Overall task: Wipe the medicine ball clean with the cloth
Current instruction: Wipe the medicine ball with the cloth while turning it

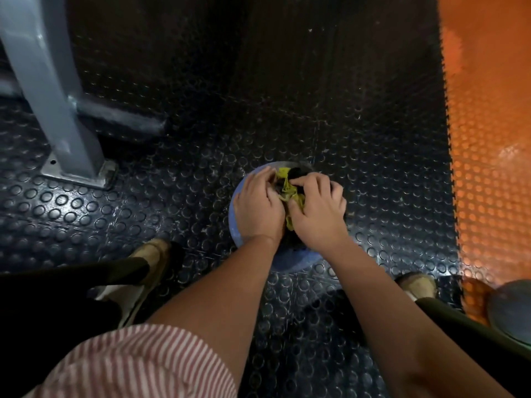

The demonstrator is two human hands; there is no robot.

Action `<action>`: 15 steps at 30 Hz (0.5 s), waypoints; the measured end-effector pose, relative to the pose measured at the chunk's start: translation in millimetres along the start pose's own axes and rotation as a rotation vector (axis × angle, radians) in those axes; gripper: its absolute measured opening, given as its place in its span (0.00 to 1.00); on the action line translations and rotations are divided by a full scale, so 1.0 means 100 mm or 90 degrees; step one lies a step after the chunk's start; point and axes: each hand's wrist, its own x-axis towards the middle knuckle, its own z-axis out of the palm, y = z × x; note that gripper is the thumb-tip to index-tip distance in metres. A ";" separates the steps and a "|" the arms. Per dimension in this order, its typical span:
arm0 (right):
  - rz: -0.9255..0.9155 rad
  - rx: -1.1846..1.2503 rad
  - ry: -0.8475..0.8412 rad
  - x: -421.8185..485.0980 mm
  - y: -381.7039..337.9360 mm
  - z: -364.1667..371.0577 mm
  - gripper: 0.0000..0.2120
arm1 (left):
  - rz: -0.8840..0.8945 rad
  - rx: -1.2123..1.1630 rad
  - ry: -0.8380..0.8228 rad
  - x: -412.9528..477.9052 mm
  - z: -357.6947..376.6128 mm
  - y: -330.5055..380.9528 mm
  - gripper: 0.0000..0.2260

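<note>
A blue medicine ball (236,225) sits on the studded black rubber floor between my feet. On its top lies a bunched yellow-green and dark cloth (286,183). My left hand (258,206) rests on the ball's left side, its fingers curled into the cloth. My right hand (317,212) lies on the right side and grips the cloth too. Both hands hide most of the ball's top; only its left edge and lower rim show.
A grey steel machine post (54,90) with a bolted foot plate stands at the left. Orange studded matting (488,139) runs along the right. A grey round object (511,308) sits at the lower right. My shoes (143,271) flank the ball.
</note>
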 end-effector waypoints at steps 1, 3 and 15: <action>0.020 0.000 -0.006 0.10 -0.03 -0.02 0.14 | 0.007 0.000 0.017 -0.01 0.02 -0.02 0.21; 0.072 -0.008 -0.028 0.35 -0.07 -0.07 0.14 | 0.006 -0.006 0.047 -0.04 0.06 -0.03 0.22; 0.136 -0.022 -0.095 0.98 -0.09 -0.01 0.18 | -0.036 -0.063 0.079 0.00 0.11 -0.02 0.23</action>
